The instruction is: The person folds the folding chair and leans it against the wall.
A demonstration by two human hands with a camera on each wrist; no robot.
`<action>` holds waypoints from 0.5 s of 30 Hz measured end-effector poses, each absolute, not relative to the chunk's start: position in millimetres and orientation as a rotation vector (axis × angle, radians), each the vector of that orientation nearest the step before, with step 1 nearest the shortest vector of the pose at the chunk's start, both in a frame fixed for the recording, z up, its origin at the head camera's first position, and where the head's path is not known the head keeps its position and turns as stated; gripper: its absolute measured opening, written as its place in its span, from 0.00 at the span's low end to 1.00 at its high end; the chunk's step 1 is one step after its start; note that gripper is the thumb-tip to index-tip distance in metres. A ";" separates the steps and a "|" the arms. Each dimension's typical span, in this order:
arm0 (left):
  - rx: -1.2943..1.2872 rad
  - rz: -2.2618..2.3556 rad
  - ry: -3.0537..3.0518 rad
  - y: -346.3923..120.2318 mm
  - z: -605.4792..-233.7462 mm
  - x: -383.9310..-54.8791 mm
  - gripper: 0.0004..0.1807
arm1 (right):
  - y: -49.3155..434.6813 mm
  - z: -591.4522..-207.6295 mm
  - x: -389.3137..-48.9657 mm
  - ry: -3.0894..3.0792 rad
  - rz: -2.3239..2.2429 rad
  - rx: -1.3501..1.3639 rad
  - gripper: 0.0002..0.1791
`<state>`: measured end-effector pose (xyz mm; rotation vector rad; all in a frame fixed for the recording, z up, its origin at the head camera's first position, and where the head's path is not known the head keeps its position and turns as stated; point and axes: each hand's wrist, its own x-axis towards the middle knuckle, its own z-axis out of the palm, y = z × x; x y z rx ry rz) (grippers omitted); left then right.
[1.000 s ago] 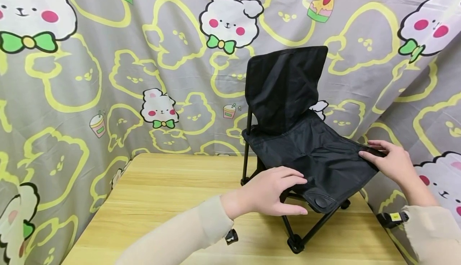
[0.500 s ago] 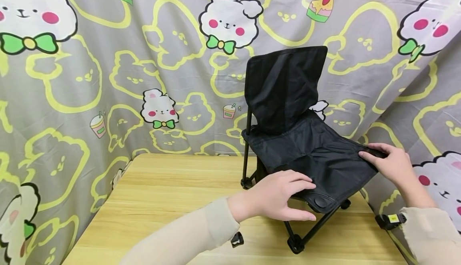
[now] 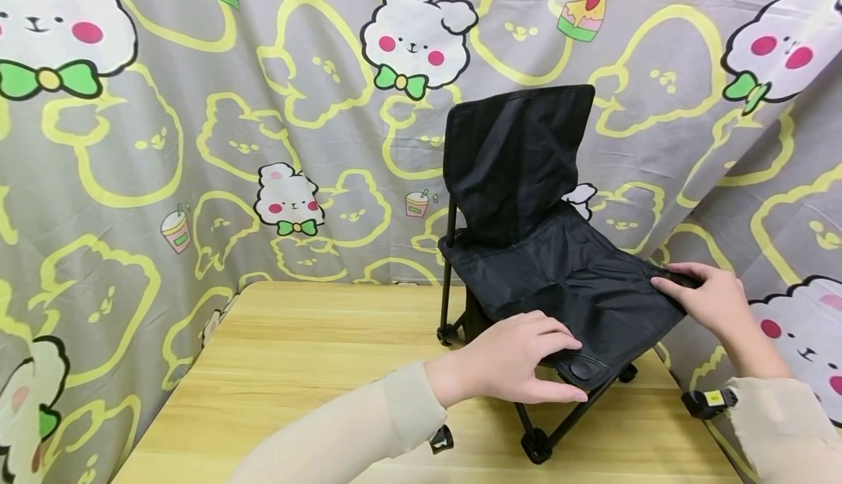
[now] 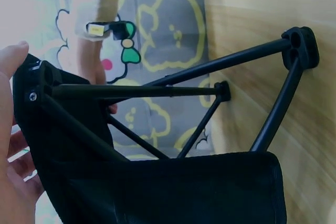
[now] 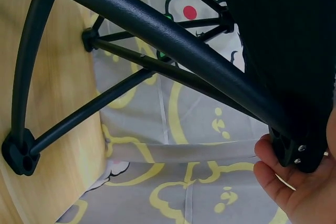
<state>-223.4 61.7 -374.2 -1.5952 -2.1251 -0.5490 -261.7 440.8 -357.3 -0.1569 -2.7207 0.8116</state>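
Observation:
A small black folding chair (image 3: 572,272) stands unfolded on the wooden table, its backrest toward the curtain. My right hand (image 3: 710,297) grips the seat's front right corner. In the right wrist view its fingers (image 5: 275,174) curl beneath the plastic corner joint (image 5: 286,148), with the thumb on the other side. Over the seat's front left corner, by the round plastic cap (image 3: 582,371), my left hand (image 3: 513,360) lies with thumb and fingers spread apart. The left wrist view has the left thumb (image 4: 13,59) close to the corner joint (image 4: 39,85) and its fingers along the seat edge.
Crossed tube legs end in black feet (image 3: 537,444) on the table (image 3: 316,367). A patterned grey curtain (image 3: 355,140) hangs behind the table and along its sides. Each sleeve has a wrist camera strap (image 3: 710,401) near its cuff.
My left hand has moved right and slightly down, closer round the seat's front left corner. The right hand keeps its grip, and the chair stays in place.

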 end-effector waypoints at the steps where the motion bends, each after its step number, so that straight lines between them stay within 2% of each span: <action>1: -1.590 -0.546 -2.129 61.5 -374.3 -223.5 0.33 | 440.0 -357.3 -262.2 -2.721 0.808 -0.158 0.37; 15: -1.455 -0.470 -2.135 60.2 -373.2 -216.3 0.30 | 432.2 -360.3 -265.2 -2.701 0.734 -0.093 0.33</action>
